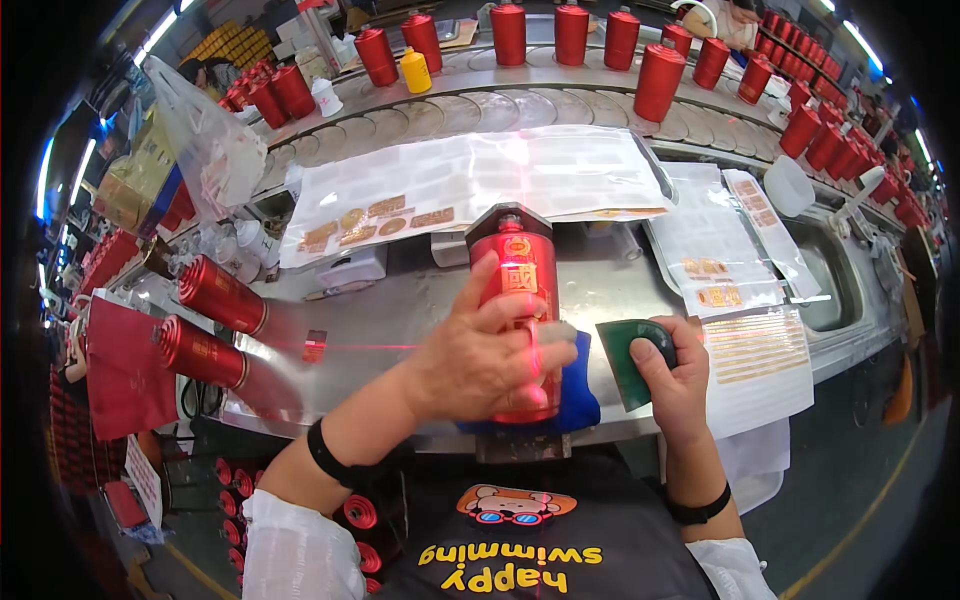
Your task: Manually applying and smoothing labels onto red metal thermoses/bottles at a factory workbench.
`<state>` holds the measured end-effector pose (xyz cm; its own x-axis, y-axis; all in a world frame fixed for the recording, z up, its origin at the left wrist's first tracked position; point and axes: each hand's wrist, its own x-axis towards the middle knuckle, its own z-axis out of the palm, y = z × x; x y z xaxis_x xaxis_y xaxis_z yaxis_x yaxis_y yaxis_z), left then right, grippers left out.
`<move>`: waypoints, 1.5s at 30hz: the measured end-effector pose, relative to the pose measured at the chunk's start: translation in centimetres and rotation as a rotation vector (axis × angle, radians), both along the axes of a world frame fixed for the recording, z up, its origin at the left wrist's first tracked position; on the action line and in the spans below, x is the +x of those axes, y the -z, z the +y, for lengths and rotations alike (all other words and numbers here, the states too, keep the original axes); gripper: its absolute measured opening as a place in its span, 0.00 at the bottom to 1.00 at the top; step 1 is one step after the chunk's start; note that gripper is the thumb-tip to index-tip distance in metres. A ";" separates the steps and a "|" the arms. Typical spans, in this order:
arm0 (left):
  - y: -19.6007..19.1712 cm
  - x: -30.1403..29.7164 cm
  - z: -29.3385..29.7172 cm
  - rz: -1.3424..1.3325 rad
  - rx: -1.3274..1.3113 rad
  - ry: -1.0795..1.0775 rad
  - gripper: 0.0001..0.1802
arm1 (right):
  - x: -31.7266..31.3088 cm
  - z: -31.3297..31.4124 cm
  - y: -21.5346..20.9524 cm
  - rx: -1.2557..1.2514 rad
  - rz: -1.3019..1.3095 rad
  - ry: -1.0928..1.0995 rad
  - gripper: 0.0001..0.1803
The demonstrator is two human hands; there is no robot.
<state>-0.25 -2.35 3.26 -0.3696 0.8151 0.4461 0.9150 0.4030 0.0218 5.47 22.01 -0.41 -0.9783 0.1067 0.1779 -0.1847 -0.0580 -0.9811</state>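
A red bottle [517, 262] with gold markings lies lengthwise on a jig at the near edge of the metal workbench [400, 300], neck pointing away from me. My left hand [480, 350] lies over its body, fingers spread across the front. My right hand [668, 375] sits just right of the bottle and grips a green squeegee card [622, 355] with a dark knob. A blue cloth [578, 385] lies under the bottle's near end. A thin red laser line crosses the bench and my left hand.
Two red bottles [215, 320] lie on their sides at the left. Clear sheets with gold stickers [380, 218] cover the bench's far side; more sticker sheets [745, 300] lie at the right. Many red bottles [570, 35] stand on the curved conveyor beyond.
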 end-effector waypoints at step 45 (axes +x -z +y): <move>5.0 6.7 -0.9 -0.204 0.382 -0.595 0.54 | -0.5 -4.5 -5.7 0.662 0.675 -0.686 0.22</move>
<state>6.47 -3.24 -1.76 -0.8071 0.2527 0.5336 0.5069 0.7601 0.4066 4.93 17.46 5.33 -0.4806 -0.7160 0.5064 -0.8087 0.1385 -0.5717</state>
